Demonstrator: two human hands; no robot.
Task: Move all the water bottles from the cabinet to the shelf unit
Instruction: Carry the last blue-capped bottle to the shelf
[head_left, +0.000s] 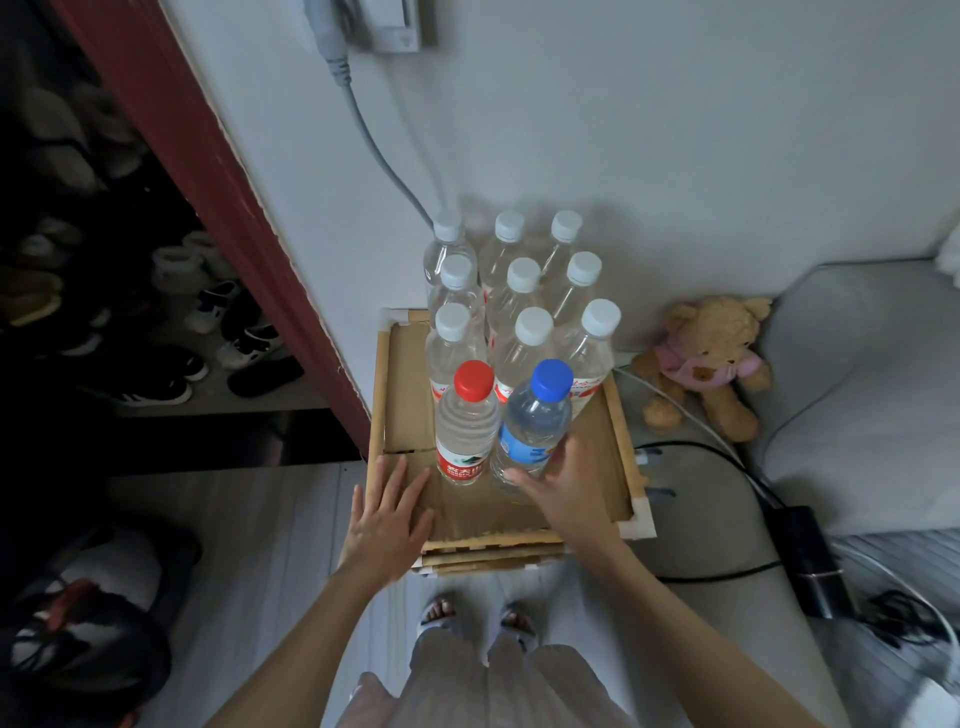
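We see the shelf unit (621, 431) as the biggest thing here, a cardboard top with a wooden frame, under both hands. On it, beyond the grip, stand nine white-capped water bottles (522, 322) in three rows against the wall. Our right hand (566, 483) holds the blue-capped bottle (535, 421), fingers and thumb curled round its lower part; the bottle leans a little and its base is hidden, so we cannot tell if it rests on the top. Touching it, just left of the grip, the red-capped bottle (466, 423) stands upright. Further left, our left hand (389, 514) lies flat with spread fingers on the front edge. Well right of the grip sits a teddy bear (709, 358).
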